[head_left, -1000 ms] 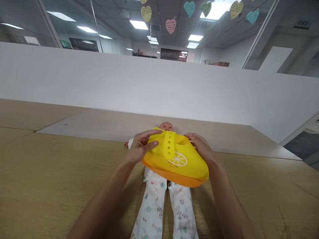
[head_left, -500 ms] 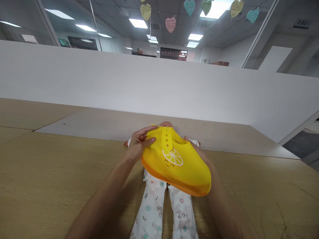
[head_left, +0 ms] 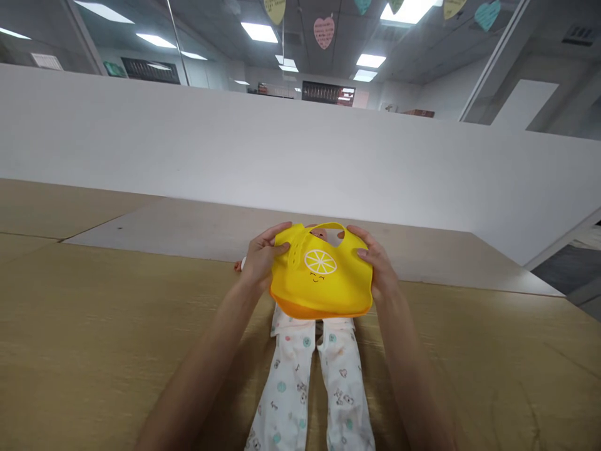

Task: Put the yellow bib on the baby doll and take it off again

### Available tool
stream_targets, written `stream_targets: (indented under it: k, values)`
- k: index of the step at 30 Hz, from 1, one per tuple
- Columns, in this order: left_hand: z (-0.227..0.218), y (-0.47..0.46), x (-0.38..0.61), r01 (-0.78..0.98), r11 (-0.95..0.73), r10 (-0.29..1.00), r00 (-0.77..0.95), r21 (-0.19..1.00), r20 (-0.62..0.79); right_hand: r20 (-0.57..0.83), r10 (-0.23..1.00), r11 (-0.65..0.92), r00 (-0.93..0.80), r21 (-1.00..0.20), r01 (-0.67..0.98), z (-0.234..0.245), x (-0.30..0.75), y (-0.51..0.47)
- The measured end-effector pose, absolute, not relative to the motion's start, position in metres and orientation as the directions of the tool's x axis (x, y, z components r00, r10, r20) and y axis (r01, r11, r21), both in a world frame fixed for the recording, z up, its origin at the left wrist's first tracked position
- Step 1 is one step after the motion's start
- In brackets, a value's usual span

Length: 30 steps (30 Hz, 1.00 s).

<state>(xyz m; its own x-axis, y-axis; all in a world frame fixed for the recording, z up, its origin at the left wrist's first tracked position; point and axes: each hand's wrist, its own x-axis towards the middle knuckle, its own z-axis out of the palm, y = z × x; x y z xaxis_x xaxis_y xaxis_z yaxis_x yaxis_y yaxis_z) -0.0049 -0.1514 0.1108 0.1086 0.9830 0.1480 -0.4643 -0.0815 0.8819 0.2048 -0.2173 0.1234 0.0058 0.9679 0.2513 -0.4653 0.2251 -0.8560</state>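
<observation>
Both hands grip a yellow silicone bib point(head_left: 320, 282) by its upper corners, and the bib hangs between them over the chest of a baby doll point(head_left: 300, 376) lying on its back. The left hand point(head_left: 261, 258) is curled around the bib's left edge, with the thumb and fingers closed near a strap point(head_left: 292, 255) punched with snap holes. The right hand point(head_left: 377, 262) clasps the opposite edge, with its fingers point(head_left: 361, 252) curving over the front of the bib. Neither hand is open. A white lemon-slice print point(head_left: 320, 261) with a small smiling face sits at the bib's centre, and an orange pocket point(head_left: 300, 309) runs along its lower edge, just above the doll's waist. Between the hands, part of the doll's head point(head_left: 319, 233) shows through the bib's neck hole point(head_left: 331, 236). Whether the bib touches the doll's body cannot be told from this view. Below the hands, the doll's legs extend toward the person in white pajamas point(head_left: 335, 388) printed with small colourful figures, and its small hand point(head_left: 238, 265) lies just beyond the left hand. The doll rests on a wooden table point(head_left: 94, 326), with a paler board point(head_left: 164, 228) beyond the hands and a white partition point(head_left: 235, 138) farther ahead.
</observation>
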Motion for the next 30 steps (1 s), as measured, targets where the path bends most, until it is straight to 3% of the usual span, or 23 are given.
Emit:
stream_targets:
  k: [3, 14, 22, 30]
  values:
    - [0.112, -0.152, -0.005, -0.461, -0.101, 0.98, 0.108, 0.881, 0.169, 0.33, 0.943, 0.32, 0.05, -0.852, -0.414, 0.124, 0.203, -0.217]
    - [0.081, -0.096, 0.02, -0.342, -0.123, 0.992, -0.012, 0.932, 0.126, 0.369, 0.871, 0.456, 0.324, -0.852, -0.257, 0.082, 0.223, -0.164]
    - [0.042, -0.062, 0.021, -0.136, -0.156, 0.986, -0.088, 0.978, 0.145, 0.239, 0.911, 0.312, 0.336, -0.933, -0.18, 0.043, 0.23, -0.137]
    - [0.029, -0.06, 0.013, 0.022, -0.041, 0.982, -0.181, 0.999, 0.045, 0.017, 0.941, 0.078, 0.337, -0.982, -0.17, 0.02, 0.232, -0.125]
